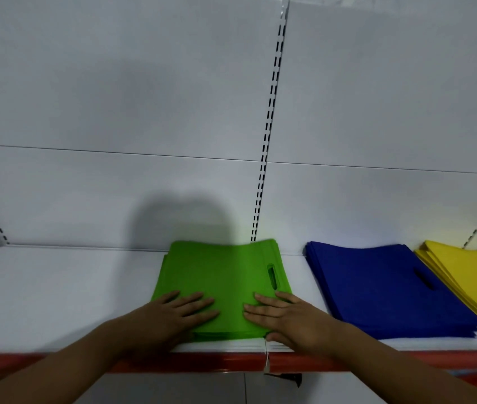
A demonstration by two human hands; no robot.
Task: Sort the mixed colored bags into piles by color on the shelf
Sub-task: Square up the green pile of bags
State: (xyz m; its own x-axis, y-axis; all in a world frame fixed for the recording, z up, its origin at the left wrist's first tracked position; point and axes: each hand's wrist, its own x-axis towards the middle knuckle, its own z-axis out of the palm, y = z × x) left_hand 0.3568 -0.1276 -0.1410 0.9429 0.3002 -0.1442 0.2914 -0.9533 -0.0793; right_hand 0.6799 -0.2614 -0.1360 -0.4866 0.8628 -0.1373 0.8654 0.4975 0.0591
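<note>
A pile of green bags (pixel 219 275) lies flat in the middle of the white shelf (pixel 65 287), its cut-out handle at the right side. My left hand (pixel 173 316) rests flat on the pile's near left corner, fingers straight. My right hand (pixel 282 316) presses flat on the near right corner, thumb at the pile's front edge. To the right lies a pile of blue bags (pixel 377 287), and beyond it a pile of yellow bags (pixel 470 275) at the frame's right edge.
The shelf has a red front lip (pixel 231 361) and a white back panel with slotted uprights (pixel 269 135). Bare shelf surface stretches to the left of the green pile. A small tag hangs at the lip below my right hand.
</note>
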